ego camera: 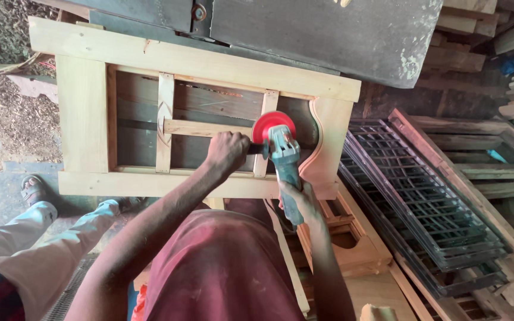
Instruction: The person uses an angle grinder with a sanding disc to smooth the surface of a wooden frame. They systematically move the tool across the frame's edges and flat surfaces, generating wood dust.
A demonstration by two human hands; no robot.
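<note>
A pale wooden frame [84, 113] with thin inner slats lies flat in front of me. A teal angle grinder [285, 163] with a red sanding disc [273, 125] rests on an upright slat near the frame's curved right end. My left hand [227, 151] is closed on the grinder's side handle, just left of the disc. My right hand [298, 199] grips the rear of the grinder's body, near the frame's front rail.
A dark worn slab [340, 35] lies beyond the frame. Stacked dark lattice panels [423, 202] and wooden frames [483, 166] lean at the right. Another person's legs in pale trousers [43, 238] and a sandalled foot [33, 189] are at the left. Small wooden pieces [352, 238] sit below the frame.
</note>
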